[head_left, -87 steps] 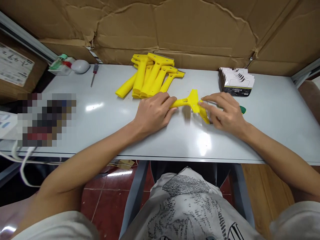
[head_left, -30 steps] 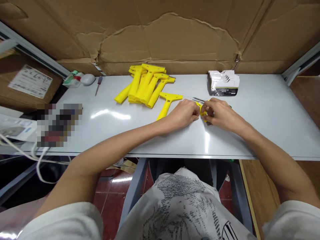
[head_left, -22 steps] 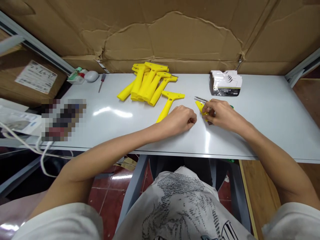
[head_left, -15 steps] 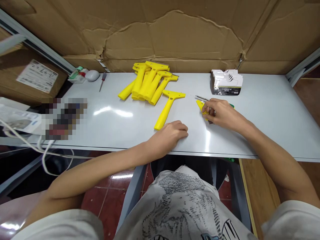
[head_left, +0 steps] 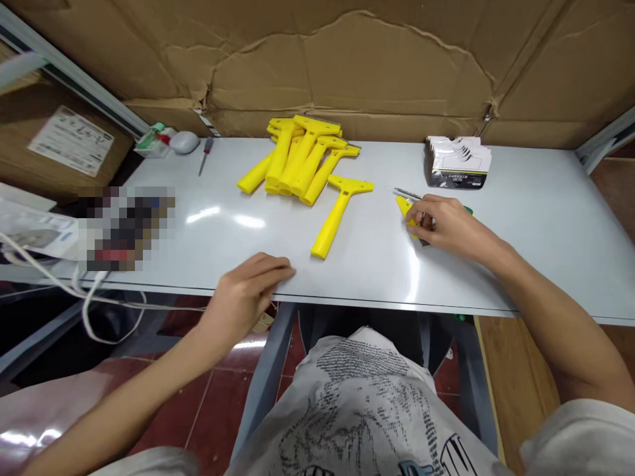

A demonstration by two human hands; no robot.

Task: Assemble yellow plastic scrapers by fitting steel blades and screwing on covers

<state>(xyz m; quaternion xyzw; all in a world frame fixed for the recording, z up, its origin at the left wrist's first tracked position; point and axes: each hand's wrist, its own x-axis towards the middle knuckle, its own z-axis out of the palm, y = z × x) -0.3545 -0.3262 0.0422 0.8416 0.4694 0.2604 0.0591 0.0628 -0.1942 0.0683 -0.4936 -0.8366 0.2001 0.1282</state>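
My right hand [head_left: 444, 223] rests on the grey table [head_left: 526, 231] with its fingers closed on a small yellow plastic piece [head_left: 405, 209]. Partly under that hand lies a green-handled screwdriver [head_left: 409, 194], only its metal shaft and a bit of green showing. My left hand [head_left: 247, 293] is at the table's front edge, fingers loosely curled and holding nothing. A single yellow scraper [head_left: 340, 213] lies on the table between my hands, apart from both. Behind it, a pile of several yellow scrapers [head_left: 297, 158] sits near the back.
A stack of printed cards [head_left: 457, 162] stands at the back right. At the back left lie a small screwdriver [head_left: 205, 153], a white rounded object [head_left: 184, 141] and a small green-and-red box [head_left: 151, 139]. Cardboard [head_left: 347, 59] lines the back wall. White cables [head_left: 84, 304] hang at the left.
My left hand let go of the yellow piece, left the single scraper and drew back left to the table's front edge. My right hand stayed put on the small yellow piece.
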